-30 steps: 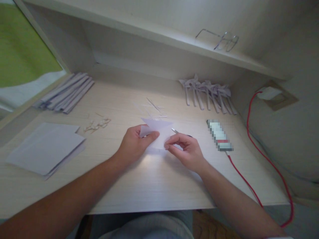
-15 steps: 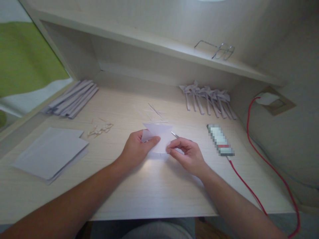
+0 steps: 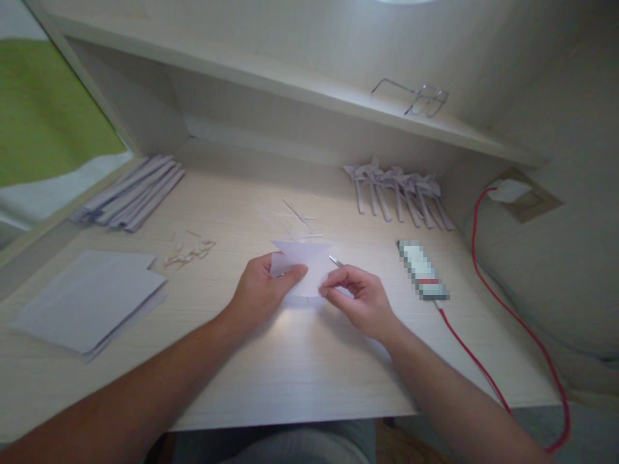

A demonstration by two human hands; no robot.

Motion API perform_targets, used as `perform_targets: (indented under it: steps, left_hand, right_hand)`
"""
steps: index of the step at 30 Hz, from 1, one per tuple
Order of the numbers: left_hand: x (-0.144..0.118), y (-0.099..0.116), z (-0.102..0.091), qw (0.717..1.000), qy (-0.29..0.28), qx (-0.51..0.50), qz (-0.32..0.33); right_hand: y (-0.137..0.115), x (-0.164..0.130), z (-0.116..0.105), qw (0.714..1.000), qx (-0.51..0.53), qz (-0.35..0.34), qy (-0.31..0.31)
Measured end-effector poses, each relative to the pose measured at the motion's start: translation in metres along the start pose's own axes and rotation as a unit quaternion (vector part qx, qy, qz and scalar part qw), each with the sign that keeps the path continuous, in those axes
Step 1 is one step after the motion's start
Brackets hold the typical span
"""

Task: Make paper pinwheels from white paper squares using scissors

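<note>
A small white sheet of folded paper (image 3: 309, 261) lies at the middle of the pale wooden desk (image 3: 300, 361). My left hand (image 3: 261, 290) pinches its left side, thumb on top. Fingertips of my right hand (image 3: 358, 296) grip the paper's lower right edge. A thin metal tip of a tool (image 3: 336, 260) pokes out from behind my right hand; the rest of it is hidden.
A stack of white sheets (image 3: 89, 303) lies at the left. Folded paper strips (image 3: 130, 191) sit at the back left, finished folded pieces (image 3: 399, 193) at the back right. Small scraps (image 3: 188, 252), a phone (image 3: 423, 277) on a red cable (image 3: 483, 374), and glasses (image 3: 416, 96) on the shelf.
Both hands have stayed on the paper with slight finger shifts. The view has moved a little.
</note>
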State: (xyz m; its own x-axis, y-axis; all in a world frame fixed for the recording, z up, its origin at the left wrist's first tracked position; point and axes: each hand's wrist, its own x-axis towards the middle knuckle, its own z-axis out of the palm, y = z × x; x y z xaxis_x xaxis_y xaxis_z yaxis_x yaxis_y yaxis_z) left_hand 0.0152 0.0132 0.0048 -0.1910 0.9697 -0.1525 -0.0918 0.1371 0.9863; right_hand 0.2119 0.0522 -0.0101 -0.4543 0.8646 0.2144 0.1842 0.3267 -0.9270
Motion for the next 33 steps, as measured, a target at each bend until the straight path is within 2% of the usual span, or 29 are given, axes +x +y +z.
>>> perform_targets:
  steps: [6, 14, 26, 33]
  left_hand:
    - [0.0005, -0.0012, -0.0008, 1.0, 0.005, 0.002, 0.002]
    - [0.0015, -0.0029, -0.0011, 1.0, 0.006, 0.005, 0.01]
    - [0.0001, 0.0, -0.0002, 1.0, -0.007, -0.006, -0.005]
    - [0.0007, -0.0003, -0.0022, 1.0, -0.007, 0.016, -0.01]
  right_hand:
    - [-0.0009, 0.0003, -0.0001, 1.0, 0.009, 0.02, -0.009]
    - [-0.002, 0.0001, -0.0028, 1.0, 0.005, 0.009, -0.02]
    - [-0.0052, 0.0018, -0.0019, 0.997, 0.073, 0.025, 0.002]
    - [-0.0039, 0.0014, -0.003, 0.999, 0.041, 0.009, -0.003]
